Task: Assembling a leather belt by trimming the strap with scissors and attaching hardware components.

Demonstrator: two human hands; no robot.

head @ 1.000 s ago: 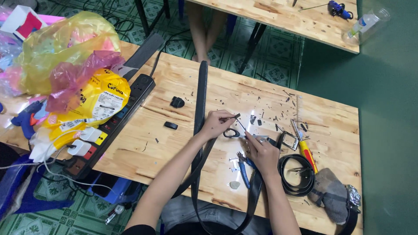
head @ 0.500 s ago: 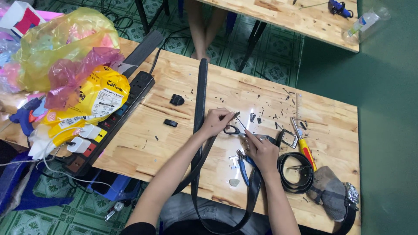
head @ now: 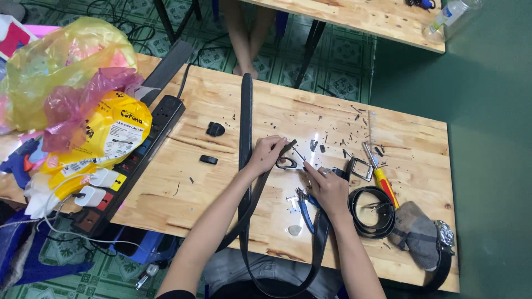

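Head view looks down on a pale wooden table [head: 221, 182] where a long black belt [head: 245, 127] lies stretched from the far edge toward the near edge, then droops off into the person's lap and loops back up; laid out flat like this, its strap is open to work at mid-table. The left hand [head: 267, 155] rests on the belt just beside that strap, fingers curled around a short dark strip of leather pinched at its tip, so it is grasping, not loose. The right hand [head: 328, 188] sits near the middle of the near half, fingers bent down onto the belt's returning end, close to small black-handled scissors [head: 287, 163]; whether it grips or only presses I cannot tell. Blue-handled pliers [head: 303, 206] lie just under that wrist; a metal buckle [head: 361, 168] and a red-and-yellow screwdriver [head: 381, 178] lie toward the right edge, within easy reach, beside a coiled black belt [head: 370, 213]. Dark trimmings scatter over the far right part; a black power strip [head: 133, 166] runs along the left edge.
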